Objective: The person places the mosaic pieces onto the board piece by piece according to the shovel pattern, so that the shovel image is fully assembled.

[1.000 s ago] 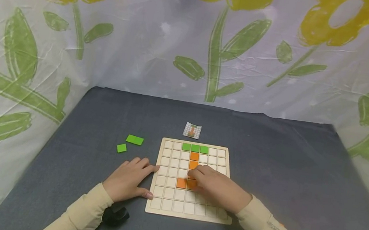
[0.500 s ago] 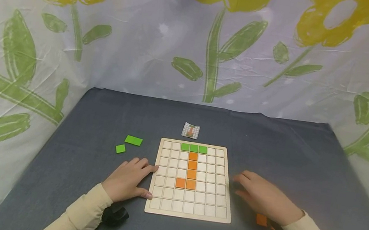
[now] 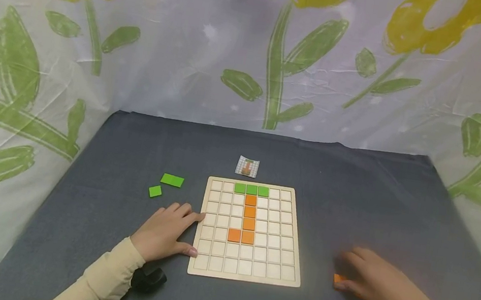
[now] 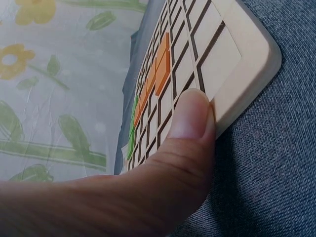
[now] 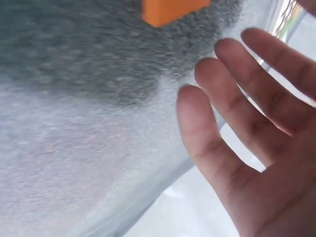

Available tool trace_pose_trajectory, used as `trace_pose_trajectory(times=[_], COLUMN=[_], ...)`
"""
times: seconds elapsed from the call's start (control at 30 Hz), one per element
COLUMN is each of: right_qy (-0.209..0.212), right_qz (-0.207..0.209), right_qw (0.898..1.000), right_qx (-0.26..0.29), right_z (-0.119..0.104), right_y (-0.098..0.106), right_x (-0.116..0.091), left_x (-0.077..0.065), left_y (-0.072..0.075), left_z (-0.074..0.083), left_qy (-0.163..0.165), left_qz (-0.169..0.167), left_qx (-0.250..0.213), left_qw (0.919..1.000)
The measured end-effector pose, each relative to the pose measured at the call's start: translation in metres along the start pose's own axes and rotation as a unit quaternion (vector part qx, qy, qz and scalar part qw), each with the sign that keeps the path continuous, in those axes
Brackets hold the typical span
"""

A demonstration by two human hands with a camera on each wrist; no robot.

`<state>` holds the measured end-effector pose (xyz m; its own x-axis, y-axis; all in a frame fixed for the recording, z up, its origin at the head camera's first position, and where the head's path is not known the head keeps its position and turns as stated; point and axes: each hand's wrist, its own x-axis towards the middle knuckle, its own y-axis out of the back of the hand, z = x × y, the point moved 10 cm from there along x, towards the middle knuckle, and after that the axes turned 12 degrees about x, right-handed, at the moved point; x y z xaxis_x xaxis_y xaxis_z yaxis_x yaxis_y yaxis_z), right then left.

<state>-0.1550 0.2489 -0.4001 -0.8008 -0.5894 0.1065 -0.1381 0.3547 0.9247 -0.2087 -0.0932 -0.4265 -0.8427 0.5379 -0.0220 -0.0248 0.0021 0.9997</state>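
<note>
A square wooden grid board (image 3: 216, 273) lies on the cloth. Green tiles (image 3: 252, 189) fill part of its far row, and orange tiles (image 3: 250, 212) run down a column below, with one beside the lowest. My left hand (image 3: 166, 232) steadies the board's left edge: thumb and index fingertip rest on the rim, and the thumb (image 4: 190, 116) shows close up in the left wrist view. Right of the board, my right hand (image 3: 383, 283) hovers over a loose orange tile (image 3: 337, 278), partly hidden under it. In the right wrist view the fingers are spread, apart from the orange piece (image 5: 170, 9).
Green pieces (image 3: 172, 180) lie left of the board. Behind it is a small card (image 3: 247, 167) printed with a grid pattern. A black object (image 3: 149, 281) sits beside my left wrist. A flowered curtain (image 3: 166, 57) rises along the table's back edge.
My right hand has left the board's orange column, uncovering it, and moved right and nearer to the loose orange tile. The left hand stays at the board's edge.
</note>
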Motion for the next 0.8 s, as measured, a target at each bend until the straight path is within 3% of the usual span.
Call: trace_pose_trajectory(times=[0.1,0.47,0.8], right_qy=[0.035,0.106,0.13], right_qz=[0.007,0.038,0.068], right_qw=[0.999,0.993,0.989], right_qx=[-0.012,0.023,0.023], right_z=[-0.004,-0.015,-0.021], right_y=[0.0,-0.002,0.0], right_x=[-0.005,-0.007,-0.006], left_x=[0.0,0.0,-0.001], left_y=[0.002,-0.001,-0.002], left_z=[0.0,0.001,0.001], left_qy=[0.0,-0.005,-0.002], left_qz=[0.005,0.005,0.006], left_qx=[0.003,0.0,0.002], left_qw=[1.0,1.0,1.0])
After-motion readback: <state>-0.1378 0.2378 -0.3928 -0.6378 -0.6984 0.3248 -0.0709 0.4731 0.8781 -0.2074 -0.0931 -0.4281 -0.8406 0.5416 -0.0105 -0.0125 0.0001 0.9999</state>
